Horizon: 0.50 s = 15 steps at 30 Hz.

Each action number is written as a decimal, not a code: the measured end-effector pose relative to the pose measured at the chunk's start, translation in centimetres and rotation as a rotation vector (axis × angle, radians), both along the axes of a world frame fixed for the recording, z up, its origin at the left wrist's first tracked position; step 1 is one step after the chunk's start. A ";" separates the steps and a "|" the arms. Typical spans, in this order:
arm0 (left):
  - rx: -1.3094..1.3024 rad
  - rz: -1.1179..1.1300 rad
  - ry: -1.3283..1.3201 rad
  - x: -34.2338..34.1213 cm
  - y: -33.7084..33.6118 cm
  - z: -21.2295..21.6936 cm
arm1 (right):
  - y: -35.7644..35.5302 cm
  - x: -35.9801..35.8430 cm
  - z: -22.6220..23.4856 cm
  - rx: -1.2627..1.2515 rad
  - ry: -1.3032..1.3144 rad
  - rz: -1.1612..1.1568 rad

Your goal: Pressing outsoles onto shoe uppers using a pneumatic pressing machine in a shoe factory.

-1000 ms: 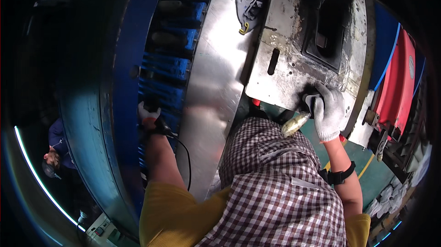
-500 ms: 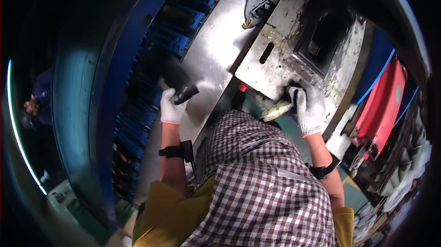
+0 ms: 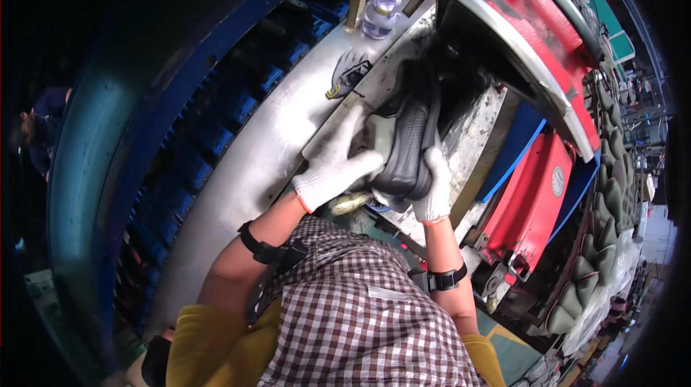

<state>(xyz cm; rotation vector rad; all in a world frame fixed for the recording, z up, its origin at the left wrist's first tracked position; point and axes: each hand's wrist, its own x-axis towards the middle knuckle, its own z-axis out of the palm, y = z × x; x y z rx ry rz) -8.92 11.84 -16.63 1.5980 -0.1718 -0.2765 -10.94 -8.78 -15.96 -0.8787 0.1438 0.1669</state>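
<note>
Dark ribbed shoe sole lay on the stained metal plate of the press, toe end pointing away from the person, heel end toward the body. Both gloved hands were on it. Left hand, white knit glove, pressed flat against the sole's left side, fingers spread and only partly curled, a loose grip. Right hand, same kind of glove, closed round the sole's right edge near the heel, fingers wrapped over the rim.

A yellowish brush head sat just below the left hand, at the plate's near edge. A spare printed glove lay on the curved steel bench left of the plate. A clear plastic bottle stood farther up. Red machine panel to the right; row of dark green moulds beyond it. Black wrist straps on both forearms.
</note>
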 end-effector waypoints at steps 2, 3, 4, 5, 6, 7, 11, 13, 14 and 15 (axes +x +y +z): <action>-0.263 0.055 -0.052 1.1 -0.5 2.3 | -3.7 2.0 -2.8 -0.120 0.114 -0.111; -0.223 0.139 -0.213 1.7 -0.6 5.4 | -2.9 3.1 -1.6 -0.350 -0.032 -0.236; -0.316 0.168 -0.331 2.5 -0.5 8.1 | -4.0 4.8 -2.1 -0.981 -0.103 -0.357; -0.245 0.203 -0.538 3.4 -0.1 10.1 | -4.7 6.6 -3.0 -1.044 -0.114 -0.390; -0.281 0.193 -0.641 4.4 -0.1 12.4 | -4.9 8.5 -3.6 -1.106 -0.126 -0.424; -0.130 0.191 -0.825 5.2 -0.3 15.1 | -5.1 10.1 -3.6 -1.107 -0.124 -0.434; -0.003 0.315 -1.349 12.6 -5.4 20.4 | -4.4 14.0 -4.9 -1.817 0.418 -0.251; 0.128 0.216 -1.398 14.9 -8.0 22.3 | -3.4 13.7 -4.5 -1.874 0.445 -0.230; 0.320 0.121 -1.378 15.3 -8.4 23.7 | -3.5 13.6 -4.6 -1.880 0.426 -0.225; 0.319 0.122 -1.374 16.5 -9.7 24.6 | -3.5 13.6 -4.7 -1.888 0.424 -0.223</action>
